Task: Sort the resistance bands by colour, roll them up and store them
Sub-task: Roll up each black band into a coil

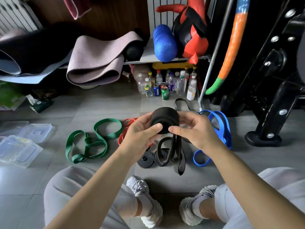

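The left hand (pixel 142 134) and right hand (pixel 195 129) are both pinching one black band roll (pixel 165 117), thumbs pressing its near face; two smaller black rolls (pixel 146 160) are lying nearer, on the floor.

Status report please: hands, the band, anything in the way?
Left hand and right hand grip black roll, tail hanging loose. Two finished rolls on floor; green bands, red bands, blue bands unrolled. Nothing blocking.

Single head-worn wide-angle view, looking forward and down, close over hands and knees, floor (pixel 102 106) beyond
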{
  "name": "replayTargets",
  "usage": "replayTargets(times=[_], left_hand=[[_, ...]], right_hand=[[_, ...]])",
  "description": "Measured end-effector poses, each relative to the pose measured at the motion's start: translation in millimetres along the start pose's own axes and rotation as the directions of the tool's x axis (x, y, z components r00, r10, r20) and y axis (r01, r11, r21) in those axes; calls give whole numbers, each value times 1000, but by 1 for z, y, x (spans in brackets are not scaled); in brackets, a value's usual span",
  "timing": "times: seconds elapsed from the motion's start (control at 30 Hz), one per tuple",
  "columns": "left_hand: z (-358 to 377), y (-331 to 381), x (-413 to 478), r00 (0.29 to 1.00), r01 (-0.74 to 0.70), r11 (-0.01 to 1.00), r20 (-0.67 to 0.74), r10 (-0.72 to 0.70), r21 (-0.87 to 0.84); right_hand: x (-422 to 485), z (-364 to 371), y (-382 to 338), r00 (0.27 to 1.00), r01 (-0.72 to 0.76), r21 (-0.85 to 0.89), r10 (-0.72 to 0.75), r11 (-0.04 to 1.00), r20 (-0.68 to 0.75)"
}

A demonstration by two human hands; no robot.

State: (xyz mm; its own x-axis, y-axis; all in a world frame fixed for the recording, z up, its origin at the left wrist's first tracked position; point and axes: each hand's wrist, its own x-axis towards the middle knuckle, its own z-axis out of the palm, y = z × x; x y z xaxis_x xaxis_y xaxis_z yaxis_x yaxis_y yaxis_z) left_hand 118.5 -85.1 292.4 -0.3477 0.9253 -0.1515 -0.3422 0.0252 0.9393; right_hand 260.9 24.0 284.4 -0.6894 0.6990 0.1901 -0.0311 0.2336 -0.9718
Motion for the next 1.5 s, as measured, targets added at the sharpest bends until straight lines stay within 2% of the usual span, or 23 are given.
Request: replayTargets(times=[0.03,0.07,0.13,0.23,0.27,0.3,0.37,0.47,0.57,0.67,0.77,0.87,0.97,1.07,1.2,1.33,1.4,1.5], left_hand=[[-2,4,1,999,-34,980,-11,37,195],[-3,9,3,997,-72,900,1,80,430],[-4,24,7,986,-157,618,94,135,770],[9,47,13,954,-298,225,285,89,928],[12,52,15,952,-305,141,297,78,942],[12,55,18,952,-301,119,291,92,946],[11,60,24,951,-296,197,269,150,935],[10,66,30,944,-314,468,220,245,826],[18,74,31,937,-341,718,160,309,607],[24,89,32,940,-336,875,73,332,348],[23,108,34,934,-351,896,33,356,273],[24,126,34,918,-388,893,14,396,229],[28,141,32,888,-447,862,5,459,240],[27,150,26,871,-468,854,-44,489,227],[11,151,15,866,-473,855,-65,495,213],[-1,135,2,896,-408,872,-66,440,271],[-1,119,-5,917,-361,879,-52,395,312],[5,107,-14,927,-346,896,-43,371,279]], right_hand=[[1,-2,1,1000,1,-45,-1,999,13],[2,-3,0,999,3,-98,0,995,35],[5,-7,-2,996,6,-221,15,975,92],[13,-7,-7,987,23,-338,32,941,155],[15,-6,-9,988,26,-350,29,936,151],[17,-6,-10,990,22,-343,27,939,136],[21,-9,-11,994,15,-276,16,961,110],[23,-13,-2,986,-79,-241,112,967,127],[27,-7,22,976,-175,-287,204,942,73],[35,-11,32,968,-246,-268,250,932,-19],[51,-25,12,963,-241,-181,211,954,-171],[73,-35,-26,966,-103,-216,45,971,-255],[88,-38,-65,968,0,-172,-43,985,-248],[86,-37,-86,982,65,-144,-89,987,-166],[59,-24,-72,998,13,-65,-16,998,-55],[19,-17,-20,987,-121,-238,143,964,74],[-1,-9,13,969,-198,-286,231,938,88],[-29,5,75,910,-332,-358,397,872,122]])
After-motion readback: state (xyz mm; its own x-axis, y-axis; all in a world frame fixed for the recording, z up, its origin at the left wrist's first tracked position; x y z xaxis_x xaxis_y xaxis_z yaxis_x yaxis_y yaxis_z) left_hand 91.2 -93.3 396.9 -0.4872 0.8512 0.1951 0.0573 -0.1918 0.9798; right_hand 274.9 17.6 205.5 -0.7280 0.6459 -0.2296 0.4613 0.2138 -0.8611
